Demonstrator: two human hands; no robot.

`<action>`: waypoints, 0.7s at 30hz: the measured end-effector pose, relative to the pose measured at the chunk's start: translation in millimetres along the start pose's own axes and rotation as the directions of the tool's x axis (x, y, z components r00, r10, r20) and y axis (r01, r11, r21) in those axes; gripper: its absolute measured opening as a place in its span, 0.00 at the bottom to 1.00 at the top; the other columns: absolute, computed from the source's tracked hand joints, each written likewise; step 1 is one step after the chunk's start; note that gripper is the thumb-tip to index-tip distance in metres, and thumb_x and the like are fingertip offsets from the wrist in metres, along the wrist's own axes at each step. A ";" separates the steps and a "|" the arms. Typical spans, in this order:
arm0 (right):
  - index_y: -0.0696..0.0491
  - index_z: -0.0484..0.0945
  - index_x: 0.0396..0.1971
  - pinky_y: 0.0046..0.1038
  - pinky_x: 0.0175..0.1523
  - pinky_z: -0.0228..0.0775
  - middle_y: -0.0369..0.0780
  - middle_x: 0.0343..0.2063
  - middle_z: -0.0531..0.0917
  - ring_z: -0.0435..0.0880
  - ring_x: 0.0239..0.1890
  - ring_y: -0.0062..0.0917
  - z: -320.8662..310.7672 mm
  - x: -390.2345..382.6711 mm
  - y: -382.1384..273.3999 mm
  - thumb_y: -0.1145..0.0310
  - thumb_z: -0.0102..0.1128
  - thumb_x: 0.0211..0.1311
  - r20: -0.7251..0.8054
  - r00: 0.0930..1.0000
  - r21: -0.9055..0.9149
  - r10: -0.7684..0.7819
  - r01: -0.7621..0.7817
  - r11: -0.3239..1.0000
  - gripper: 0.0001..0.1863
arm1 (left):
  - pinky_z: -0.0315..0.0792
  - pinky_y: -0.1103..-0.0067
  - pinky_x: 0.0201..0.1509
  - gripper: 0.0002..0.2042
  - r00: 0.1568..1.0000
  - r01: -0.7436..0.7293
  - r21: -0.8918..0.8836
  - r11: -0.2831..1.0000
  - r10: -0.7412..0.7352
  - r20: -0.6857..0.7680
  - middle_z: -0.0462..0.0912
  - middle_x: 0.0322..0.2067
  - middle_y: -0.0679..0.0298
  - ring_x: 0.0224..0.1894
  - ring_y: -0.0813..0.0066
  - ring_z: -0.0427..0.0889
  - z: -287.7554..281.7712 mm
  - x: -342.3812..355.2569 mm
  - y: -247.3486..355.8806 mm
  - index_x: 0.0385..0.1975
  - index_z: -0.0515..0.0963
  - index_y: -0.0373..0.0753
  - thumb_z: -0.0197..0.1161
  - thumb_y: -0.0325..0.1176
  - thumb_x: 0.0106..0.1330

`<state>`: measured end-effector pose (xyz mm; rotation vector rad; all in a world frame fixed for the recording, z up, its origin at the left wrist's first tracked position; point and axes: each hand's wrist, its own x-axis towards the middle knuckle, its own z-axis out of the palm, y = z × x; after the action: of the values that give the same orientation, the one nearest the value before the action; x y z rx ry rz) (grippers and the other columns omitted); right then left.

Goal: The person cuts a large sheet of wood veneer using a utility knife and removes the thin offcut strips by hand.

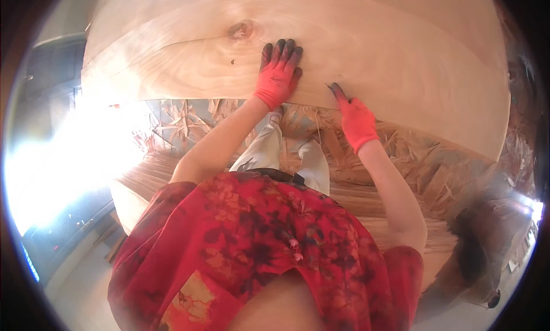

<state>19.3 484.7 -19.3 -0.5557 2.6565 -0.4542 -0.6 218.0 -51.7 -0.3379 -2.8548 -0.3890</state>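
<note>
A wide pale wood veneer sheet [401, 61] lies in front of me, with a brown knot near its far middle and a thin crack running left from it. My left hand [278, 73], in a red glove with dark fingertips, presses flat on the sheet close to its near edge. To the right, my right hand [356, 118] wears a matching glove and is closed at that same edge. Its forefinger stretches along the wood. A thin dark tip shows beyond that finger, but the rest of what it grips is hidden.
Broken veneer strips [424, 153] are heaped beneath the sheet and around my legs. Behind me lies a stack of thin wood sheets [154, 176]. Strong glare washes out the left side. A dark bulky object [481, 245] is at the lower right.
</note>
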 end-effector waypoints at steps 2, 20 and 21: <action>0.30 0.66 0.72 0.40 0.50 0.77 0.41 0.38 0.80 0.82 0.43 0.38 12.2 -23.8 32.1 0.73 0.47 0.70 0.002 1.000 0.043 0.003 -0.003 0.999 0.32 | 0.50 0.47 0.76 0.31 1.000 -0.014 0.004 1.000 0.014 -0.011 0.64 0.71 0.50 0.74 0.45 0.60 0.5 -1.9 0.5 0.68 0.67 0.39 0.62 0.37 0.64; 0.47 0.75 0.58 0.40 0.53 0.77 0.43 0.53 0.82 0.82 0.52 0.43 -68.0 -41.4 65.7 0.68 0.68 0.61 -0.303 0.951 0.137 0.056 -0.015 0.990 0.25 | 0.47 0.48 0.78 0.28 0.992 0.097 0.064 0.993 -0.102 0.077 0.65 0.70 0.50 0.75 0.48 0.57 -16.6 -0.3 -1.7 0.67 0.68 0.38 0.60 0.35 0.66; 0.49 0.75 0.56 0.40 0.55 0.77 0.42 0.55 0.81 0.81 0.54 0.42 -70.8 -9.4 54.0 0.69 0.68 0.61 -0.335 0.942 0.097 0.015 0.019 0.995 0.23 | 0.45 0.48 0.79 0.28 0.993 0.077 0.040 0.996 -0.081 0.087 0.65 0.70 0.50 0.75 0.48 0.57 -16.4 3.2 -1.0 0.67 0.68 0.38 0.59 0.36 0.67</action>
<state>-20.2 552.0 24.6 -0.4863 2.9334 -0.7365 -0.5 213.0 -35.7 -0.2414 -2.9653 -0.3436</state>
